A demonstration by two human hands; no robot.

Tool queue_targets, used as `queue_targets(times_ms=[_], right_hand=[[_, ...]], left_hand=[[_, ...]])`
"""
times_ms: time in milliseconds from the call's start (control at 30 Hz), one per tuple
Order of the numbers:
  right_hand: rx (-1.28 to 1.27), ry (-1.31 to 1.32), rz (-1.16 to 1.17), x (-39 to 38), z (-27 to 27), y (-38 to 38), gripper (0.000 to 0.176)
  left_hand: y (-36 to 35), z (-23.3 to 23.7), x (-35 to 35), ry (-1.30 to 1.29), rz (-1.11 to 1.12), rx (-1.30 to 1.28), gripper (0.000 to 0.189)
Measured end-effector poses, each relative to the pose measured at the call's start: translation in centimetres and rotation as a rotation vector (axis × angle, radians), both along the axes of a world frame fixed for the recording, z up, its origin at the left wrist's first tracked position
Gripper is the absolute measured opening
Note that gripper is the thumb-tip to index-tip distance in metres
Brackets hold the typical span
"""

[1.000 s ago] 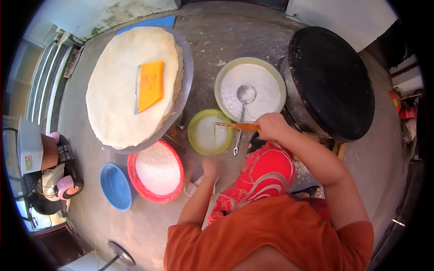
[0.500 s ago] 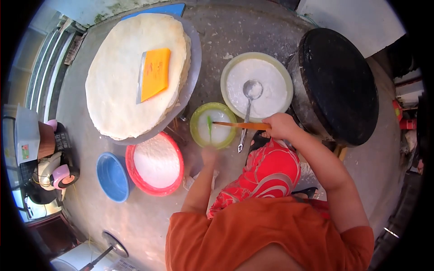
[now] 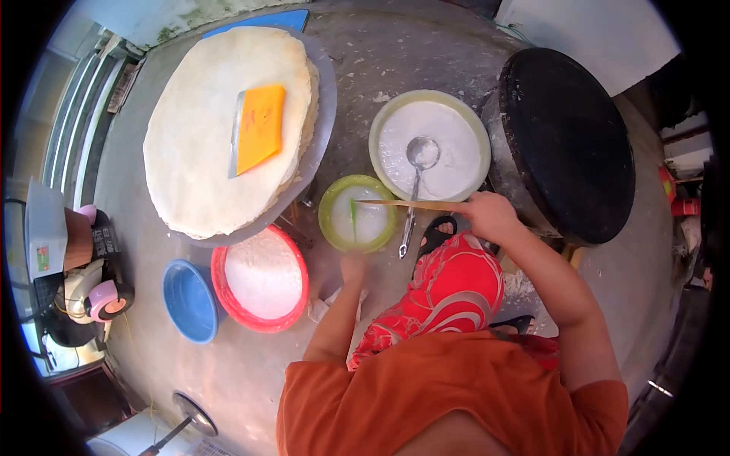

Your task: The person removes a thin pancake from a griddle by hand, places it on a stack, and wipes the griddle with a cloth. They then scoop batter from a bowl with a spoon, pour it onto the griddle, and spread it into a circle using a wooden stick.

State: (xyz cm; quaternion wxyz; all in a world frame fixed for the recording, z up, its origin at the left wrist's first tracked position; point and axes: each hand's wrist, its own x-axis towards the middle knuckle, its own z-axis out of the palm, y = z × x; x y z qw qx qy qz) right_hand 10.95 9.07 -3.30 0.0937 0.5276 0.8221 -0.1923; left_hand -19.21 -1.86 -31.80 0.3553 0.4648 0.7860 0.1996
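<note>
My right hand (image 3: 490,216) is closed round one end of a long, flat wooden stick (image 3: 426,204). Its far tip lies over a small green bowl (image 3: 325,228) of whitish liquid, right at the top of a slim green tool (image 3: 353,216). From the bowl's near rim, my left hand (image 3: 353,266) reaches up at the lower end of that green tool, its fingers blurred but seemingly closed on it. Behind the stick, a metal ladle (image 3: 417,182) rests in a larger pale bowl (image 3: 374,152) of white batter, handle leaning out over the rim.
A round black griddle (image 3: 570,144) stands at the right. On the left, a yellow scraper (image 3: 258,129) lies on a tall stack of thin flatbreads (image 3: 205,152). Below are a red basin (image 3: 303,296) of flour and a blue basin (image 3: 190,304). My sandalled foot (image 3: 437,234) is near the bowls.
My right hand has shifted slightly right and the stick now lies more level, turned to a narrower side. My left hand stays by the green bowl.
</note>
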Motion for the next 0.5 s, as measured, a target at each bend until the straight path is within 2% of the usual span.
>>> queue_targets(times_ms=[33,100,133,233,267,300,333,367,400,433,500], right_hand=[[0.0,0.001,-0.009,1.1,-0.4,-0.5,0.039],[-0.019,0.123,-0.15,3.2,-1.1,-1.5,0.036],[-0.07,0.051,-0.228,3.7,-0.4,-2.2,0.034],[-0.087,0.067,-0.329,5.5,0.1,-4.6,0.033],[-0.128,0.246,-0.427,6.0,0.5,-5.5,0.032],[-0.121,0.245,-0.443,6.6,0.9,-6.6,0.032],[-0.101,0.4,-0.51,7.2,1.2,-7.6,0.034],[-0.077,0.558,-0.575,7.8,1.6,-8.7,0.037],[-0.064,0.561,-0.592,8.3,2.2,-9.6,0.037],[-0.11,0.591,-0.68,8.9,2.9,-10.6,0.037],[-0.146,0.623,-0.784,10.3,3.9,-12.5,0.038]], left_hand=[[-0.2,0.1,0.0,0.001,-0.009,0.0,0.029],[-0.4,0.7,0.3,0.267,-0.249,0.123,0.03],[0.0,1.2,0.9,0.266,-0.259,0.129,0.03],[2.1,4.1,4.3,0.278,-0.314,0.436,0.035],[2.9,5.6,5.5,0.277,-0.333,0.537,0.037],[3.6,6.9,6.6,0.276,-0.352,0.639,0.039],[4.8,8.3,7.5,0.27,-0.368,0.647,0.039],[6.2,9.8,8.6,-0.434,-0.173,0.125,0.04],[7.7,10.9,9.5,-1.09,0.049,-0.445,0.042],[8.9,11.5,9.9,-1.087,0.028,-0.449,0.042],[11.4,12.8,10.5,-1.589,0.094,-0.747,0.043]])
